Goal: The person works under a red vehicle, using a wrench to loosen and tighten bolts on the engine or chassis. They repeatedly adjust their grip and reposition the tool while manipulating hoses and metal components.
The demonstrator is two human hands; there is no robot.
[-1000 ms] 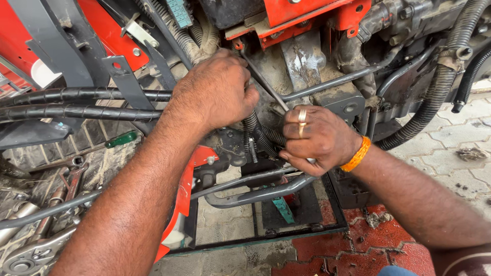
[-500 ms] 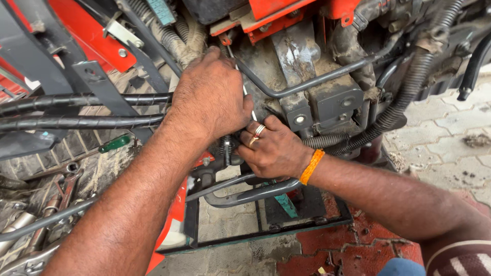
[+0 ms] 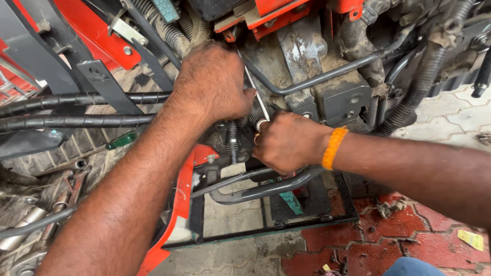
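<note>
Gripping thin metal rod [image 3: 254,87]: left hand [image 3: 212,84], right hand [image 3: 286,140]; teal label [image 3: 164,7] above.

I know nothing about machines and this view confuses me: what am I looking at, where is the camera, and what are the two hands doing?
The camera sits on the person's head and looks down, so both forearms belong to them. They work close together inside a red and black machine with grimy metal parts. The left hand rests against a thin silver metal rod that runs between the hands. The right hand, with rings and an orange wristband, is curled around something I cannot see. Around them run black corrugated hoses and bent grey metal pipes. A green-handled screwdriver lies at the left, above paved ground.
</note>
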